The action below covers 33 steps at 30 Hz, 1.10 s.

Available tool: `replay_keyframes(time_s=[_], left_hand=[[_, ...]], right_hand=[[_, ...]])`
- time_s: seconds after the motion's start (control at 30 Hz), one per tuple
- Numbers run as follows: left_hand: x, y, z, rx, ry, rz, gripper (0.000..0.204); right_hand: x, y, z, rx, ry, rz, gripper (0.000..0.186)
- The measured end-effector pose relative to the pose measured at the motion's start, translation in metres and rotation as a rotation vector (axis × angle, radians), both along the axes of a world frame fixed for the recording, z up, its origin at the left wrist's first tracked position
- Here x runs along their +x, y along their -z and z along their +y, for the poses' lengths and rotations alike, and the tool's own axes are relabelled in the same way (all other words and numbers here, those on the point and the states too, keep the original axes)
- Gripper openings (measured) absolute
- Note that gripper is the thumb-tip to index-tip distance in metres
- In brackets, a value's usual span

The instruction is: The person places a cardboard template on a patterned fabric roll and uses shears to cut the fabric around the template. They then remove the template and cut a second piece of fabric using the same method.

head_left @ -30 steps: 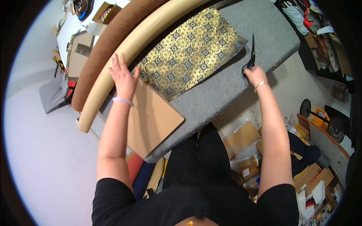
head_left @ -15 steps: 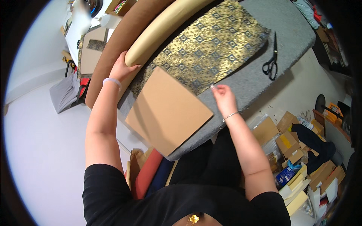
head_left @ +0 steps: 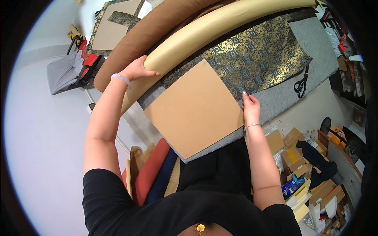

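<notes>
The left hand (head_left: pixel 136 70) grips the end of a tan roll (head_left: pixel 220 29). The right hand (head_left: pixel 250 106), fingers half curled, touches the right edge of a brown cardboard sheet (head_left: pixel 195 110) lying between both hands. Patterned gold cloth (head_left: pixel 256 59) lies just beyond; scissors (head_left: pixel 301 82) lie farther right on grey felt (head_left: pixel 283 98).

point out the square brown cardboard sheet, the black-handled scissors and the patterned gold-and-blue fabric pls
Square brown cardboard sheet (head_left: pixel 195 110): head view, middle of its flat face.
Black-handled scissors (head_left: pixel 301 83): head view, near the pivot above the handles.
Patterned gold-and-blue fabric (head_left: pixel 260 55): head view, open stretch right of the cardboard.
</notes>
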<state>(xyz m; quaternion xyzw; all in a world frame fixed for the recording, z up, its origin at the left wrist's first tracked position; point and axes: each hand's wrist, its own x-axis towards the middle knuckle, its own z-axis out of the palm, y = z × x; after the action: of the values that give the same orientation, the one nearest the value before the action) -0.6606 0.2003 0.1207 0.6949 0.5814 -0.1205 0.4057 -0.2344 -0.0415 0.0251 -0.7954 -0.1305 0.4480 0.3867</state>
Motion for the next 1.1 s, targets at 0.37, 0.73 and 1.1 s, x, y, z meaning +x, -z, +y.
replay_keyframes(time_s=[0.37, 0.73, 1.1], left_hand=[[-0.001, -0.002, 0.000, -0.072, -0.040, -0.084, 0.082], [-0.005, 0.002, -0.002, -0.060, -0.049, -0.098, 0.082], [-0.013, 0.004, -0.014, 0.044, -0.135, -0.165, 0.083]], right_hand=[[-0.003, 0.022, 0.010, 0.142, 0.464, 0.033, 0.095], [0.017, 0.021, 0.014, 0.006, 0.076, 0.120, 0.028], [0.041, 0.033, -0.003, 0.005, 0.017, -0.017, 0.033]])
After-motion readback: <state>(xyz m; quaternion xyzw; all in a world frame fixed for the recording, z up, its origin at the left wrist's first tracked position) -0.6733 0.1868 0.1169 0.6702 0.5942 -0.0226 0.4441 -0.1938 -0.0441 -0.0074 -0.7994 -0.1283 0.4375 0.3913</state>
